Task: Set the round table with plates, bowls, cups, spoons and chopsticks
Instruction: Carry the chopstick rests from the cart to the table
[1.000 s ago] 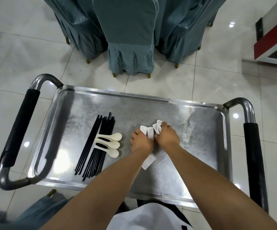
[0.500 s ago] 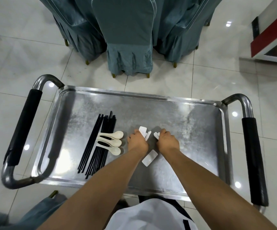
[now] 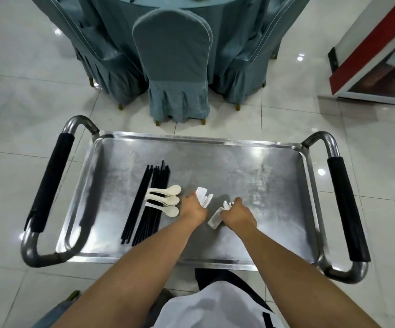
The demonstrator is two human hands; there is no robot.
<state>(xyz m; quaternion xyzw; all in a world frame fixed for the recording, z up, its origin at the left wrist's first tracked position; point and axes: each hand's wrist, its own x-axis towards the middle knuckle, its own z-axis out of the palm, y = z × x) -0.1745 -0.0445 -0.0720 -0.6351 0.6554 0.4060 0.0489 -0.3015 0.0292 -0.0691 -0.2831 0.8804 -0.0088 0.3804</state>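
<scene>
Head view: at lower centre of the frame, the left hand (image 3: 193, 210) and right hand (image 3: 237, 215) are each gripping small white rests (image 3: 204, 197) over the cart tray (image 3: 239, 166), beside spoons (image 3: 165, 200) and chopsticks (image 3: 148, 204); gathering them squarely likely prevents drops.

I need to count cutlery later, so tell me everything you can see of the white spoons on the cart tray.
Three white spoons, glossy like ceramic or melamine, lie side by side on the steel tray. Their handles rest across the bundle of black chopsticks, and their bowls point right toward the left hand, which does not touch them. They are stacked in a neat column, roughly parallel, and look whole.
</scene>
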